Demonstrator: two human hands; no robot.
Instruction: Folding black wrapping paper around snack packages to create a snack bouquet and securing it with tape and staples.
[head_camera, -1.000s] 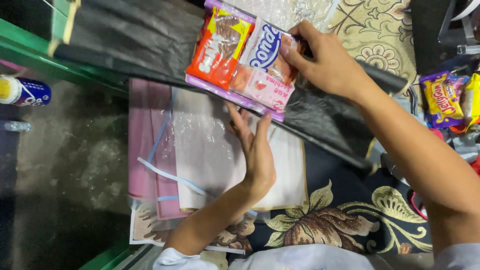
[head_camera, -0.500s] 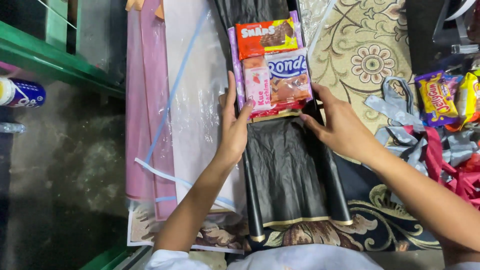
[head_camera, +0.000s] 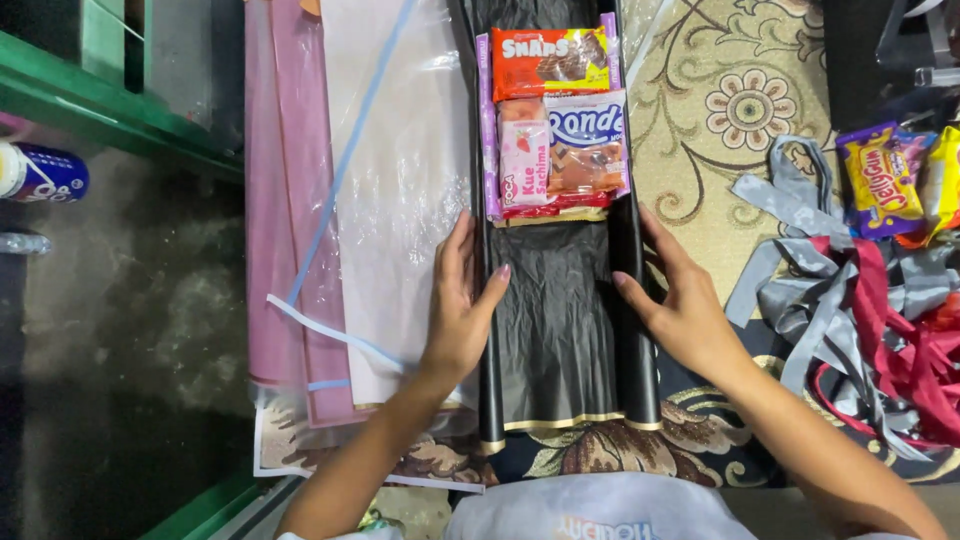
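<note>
2 hands (head_camera: 570, 300) flank black wrap (head_camera: 555, 330), snack packets (head_camera: 555, 130) beyond.

Patterned carpet (head_camera: 740, 120) carries black wrapping sheet (head_camera: 555, 330), ribbons (head_camera: 850, 300), plastic sheets (head_camera: 390, 180).

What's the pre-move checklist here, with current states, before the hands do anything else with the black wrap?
1. Left hand on the left rolled edge of the black wrapping sheet: ok.
2. Right hand on the right rolled edge: ok.
3. Snack packets sit between the two rolled edges, none overhanging sideways: ok.
4. Packets fixed to the purple backing: cannot tell.
5. Ribbon pile apart from the sheet: ok.
6. Clear plastic sheet partly under the left edge: not ok.
</note>
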